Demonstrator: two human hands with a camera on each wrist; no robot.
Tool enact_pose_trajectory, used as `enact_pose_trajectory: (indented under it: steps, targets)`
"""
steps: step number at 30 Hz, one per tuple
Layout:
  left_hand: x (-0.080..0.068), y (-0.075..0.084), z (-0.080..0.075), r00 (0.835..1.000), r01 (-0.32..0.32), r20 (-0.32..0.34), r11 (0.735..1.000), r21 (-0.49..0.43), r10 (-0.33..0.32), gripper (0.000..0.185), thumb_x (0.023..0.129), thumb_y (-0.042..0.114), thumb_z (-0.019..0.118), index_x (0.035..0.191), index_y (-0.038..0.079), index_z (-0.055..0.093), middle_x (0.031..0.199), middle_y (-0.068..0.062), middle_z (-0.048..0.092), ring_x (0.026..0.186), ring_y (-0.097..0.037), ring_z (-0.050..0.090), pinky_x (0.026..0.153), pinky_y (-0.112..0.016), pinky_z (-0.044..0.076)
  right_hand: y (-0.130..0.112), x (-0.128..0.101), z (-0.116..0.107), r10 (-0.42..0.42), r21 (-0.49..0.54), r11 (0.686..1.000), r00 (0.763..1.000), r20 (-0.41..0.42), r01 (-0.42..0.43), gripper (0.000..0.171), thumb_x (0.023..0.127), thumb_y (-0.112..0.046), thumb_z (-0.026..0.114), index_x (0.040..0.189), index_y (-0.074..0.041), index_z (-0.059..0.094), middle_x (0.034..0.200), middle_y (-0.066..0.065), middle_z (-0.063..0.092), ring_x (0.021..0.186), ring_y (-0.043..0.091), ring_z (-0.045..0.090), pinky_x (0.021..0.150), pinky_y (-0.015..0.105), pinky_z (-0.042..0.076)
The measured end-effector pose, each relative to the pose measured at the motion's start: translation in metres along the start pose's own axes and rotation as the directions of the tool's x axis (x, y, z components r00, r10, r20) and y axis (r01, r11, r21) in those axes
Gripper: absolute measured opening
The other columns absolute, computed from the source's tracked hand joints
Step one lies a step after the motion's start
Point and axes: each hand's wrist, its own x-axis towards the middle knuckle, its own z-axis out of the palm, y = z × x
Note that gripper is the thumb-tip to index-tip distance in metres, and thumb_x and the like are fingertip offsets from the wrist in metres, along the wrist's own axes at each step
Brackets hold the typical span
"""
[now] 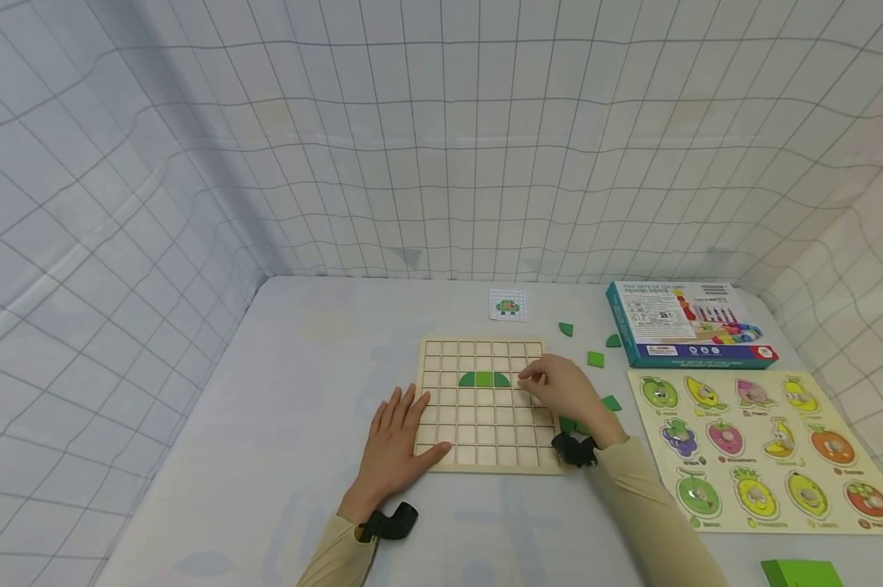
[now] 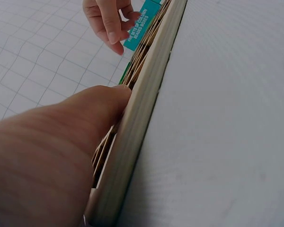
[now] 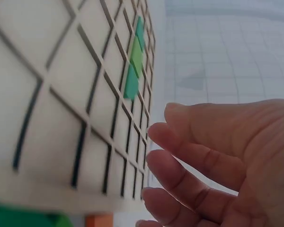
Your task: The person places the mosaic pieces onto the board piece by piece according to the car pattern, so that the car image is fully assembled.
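Grid board (image 1: 485, 436) has 3 green pieces (image 1: 484, 379) lined up, left hand (image 1: 395, 447) splayed on its left edge, right hand (image 1: 564, 387) kinda loose, empty, over its right side.

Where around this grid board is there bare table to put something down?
The broadest bare patch is the table left of the left hand; another lies below the grid board, between the forearms. It's crowded right of the board: loose green pieces, a teal-edged box and a fruit puzzle.
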Motion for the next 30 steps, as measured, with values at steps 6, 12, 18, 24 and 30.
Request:
enact_pose_trajectory:
  steps: [6, 12, 18, 24, 30]
  targets:
    - [0.000, 0.000, 0.000, 1.000, -0.005, 0.000, 1.000, 0.001, 0.005, 0.080, 0.084, 0.050, 0.064, 0.145, 0.005, 0.037, 0.151, -0.019, 0.026, 0.140, -0.036, 0.014, 0.111, -0.050, 0.009, 0.017, -0.019, -0.022, 0.053, -0.002, 0.999, 0.997, -0.056, -0.053, 0.018, 0.091, -0.020, 0.065, 0.098, -0.006, 0.073, 0.084, 0.001, 0.061, 0.069, 0.016, 0.051, 0.057, 0.031, 0.042]
    - [0.000, -0.001, 0.000, 1.000, -0.008, -0.007, 1.000, -0.001, 0.008, 0.080, 0.084, 0.050, 0.064, 0.146, 0.005, 0.037, 0.151, -0.020, 0.026, 0.140, -0.036, 0.015, 0.111, -0.050, 0.008, 0.033, -0.036, -0.041, 0.139, 0.001, 0.990, 0.987, -0.077, -0.139, 0.018, 0.090, -0.020, 0.066, 0.097, -0.005, 0.072, 0.081, 0.002, 0.060, 0.068, 0.019, 0.049, 0.053, 0.031, 0.042]
    - [0.000, -0.001, 0.001, 1.000, -0.004, 0.001, 1.000, 0.004, 0.004, 0.081, 0.084, 0.051, 0.064, 0.146, 0.006, 0.036, 0.152, -0.019, 0.026, 0.141, -0.035, 0.014, 0.111, -0.050, 0.008, 0.045, -0.051, -0.049, 0.198, -0.005, 0.980, 0.980, -0.038, -0.198, 0.016, 0.089, -0.019, 0.067, 0.096, -0.006, 0.072, 0.081, 0.001, 0.059, 0.071, 0.020, 0.049, 0.059, 0.031, 0.041]
    - [0.000, 0.000, 0.001, 1.000, -0.001, 0.006, 1.000, 0.003, 0.001, 0.081, 0.085, 0.051, 0.063, 0.146, 0.006, 0.036, 0.152, -0.018, 0.025, 0.141, -0.035, 0.013, 0.111, -0.050, 0.008, 0.053, -0.062, -0.055, 0.264, -0.059, 0.962, 0.963, -0.050, -0.267, 0.018, 0.087, -0.016, 0.068, 0.099, -0.003, 0.071, 0.083, 0.005, 0.059, 0.074, 0.022, 0.050, 0.060, 0.032, 0.043]
    - [0.000, -0.001, 0.000, 1.000, 0.000, 0.002, 1.000, 0.008, 0.000, 0.081, 0.085, 0.052, 0.063, 0.146, 0.007, 0.036, 0.152, -0.018, 0.025, 0.141, -0.034, 0.013, 0.111, -0.049, 0.008, 0.062, -0.066, -0.055, 0.255, -0.100, 0.960, 0.965, -0.057, -0.260, 0.016, 0.086, -0.011, 0.066, 0.100, -0.002, 0.070, 0.081, 0.005, 0.060, 0.075, 0.023, 0.051, 0.063, 0.034, 0.043]
